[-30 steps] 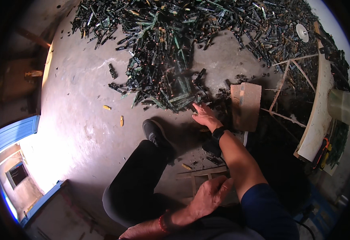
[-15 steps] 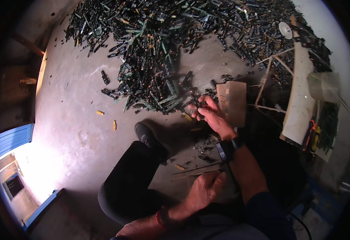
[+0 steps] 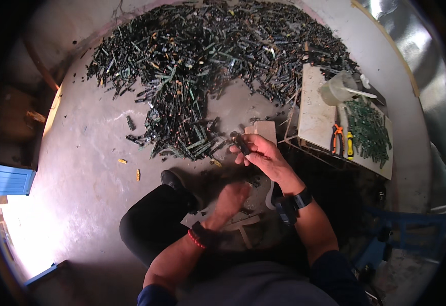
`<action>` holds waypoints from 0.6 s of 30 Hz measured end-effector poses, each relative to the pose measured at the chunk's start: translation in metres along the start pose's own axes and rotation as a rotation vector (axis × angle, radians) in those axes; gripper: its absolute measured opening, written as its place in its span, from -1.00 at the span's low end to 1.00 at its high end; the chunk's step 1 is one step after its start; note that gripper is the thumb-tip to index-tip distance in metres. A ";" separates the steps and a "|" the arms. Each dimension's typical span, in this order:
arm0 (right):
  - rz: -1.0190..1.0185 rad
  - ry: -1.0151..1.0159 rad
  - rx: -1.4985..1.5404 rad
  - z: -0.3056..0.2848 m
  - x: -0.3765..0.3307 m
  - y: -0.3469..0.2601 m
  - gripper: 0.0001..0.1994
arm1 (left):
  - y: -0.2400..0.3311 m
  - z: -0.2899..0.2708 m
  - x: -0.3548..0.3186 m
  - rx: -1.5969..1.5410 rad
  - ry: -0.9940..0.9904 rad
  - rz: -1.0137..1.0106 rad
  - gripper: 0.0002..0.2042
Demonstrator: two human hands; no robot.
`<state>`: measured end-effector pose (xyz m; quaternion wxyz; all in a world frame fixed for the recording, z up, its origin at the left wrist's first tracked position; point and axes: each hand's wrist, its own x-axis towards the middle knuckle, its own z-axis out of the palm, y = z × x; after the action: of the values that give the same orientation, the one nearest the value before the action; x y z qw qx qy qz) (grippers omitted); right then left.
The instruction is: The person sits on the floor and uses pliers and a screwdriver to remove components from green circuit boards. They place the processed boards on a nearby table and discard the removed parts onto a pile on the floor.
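Note:
My right hand (image 3: 265, 155) is closed around a small dark elongated part (image 3: 241, 145) with a rounded end, held between thumb and fingers. The part's exact kind is too small to make out. My left hand (image 3: 232, 200) hovers lower and to the left, blurred by motion, and its fingers are not clear. Beyond both hands spreads a large heap of dark and greenish narrow strips (image 3: 182, 97) on the floor. Just behind my right hand stands a brown cardboard piece (image 3: 264, 130).
A low table (image 3: 315, 109) at the right bears a clear plastic jug (image 3: 336, 87), orange-handled pliers (image 3: 337, 138), a yellow-handled tool (image 3: 350, 145) and several green circuit boards (image 3: 368, 130). Small yellow pieces (image 3: 138, 175) lie on the floor beyond my shoe (image 3: 173, 179).
My left hand has moved up and forward, closer to my right hand. The right hand still holds a dark part, now seen more clearly. The view has shifted, showing more of the table.

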<state>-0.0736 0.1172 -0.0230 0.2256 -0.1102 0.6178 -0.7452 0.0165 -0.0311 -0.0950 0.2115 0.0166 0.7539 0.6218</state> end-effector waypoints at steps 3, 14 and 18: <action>-0.011 -0.012 -0.017 0.007 -0.024 -0.018 -0.60 | 0.013 -0.003 -0.005 -0.071 0.030 0.032 -0.66; 0.106 0.028 -0.040 0.066 -0.148 -0.014 -0.54 | 0.016 -0.032 -0.049 -0.525 0.061 -0.209 -0.58; 0.113 0.101 -0.095 0.083 -0.165 0.002 -0.59 | 0.002 -0.015 -0.065 -0.731 0.026 -0.290 -0.59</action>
<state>0.1081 0.1226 0.0120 0.2301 -0.0480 0.6684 -0.7057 0.0702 -0.0635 -0.0717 0.2796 -0.1742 0.4799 0.8131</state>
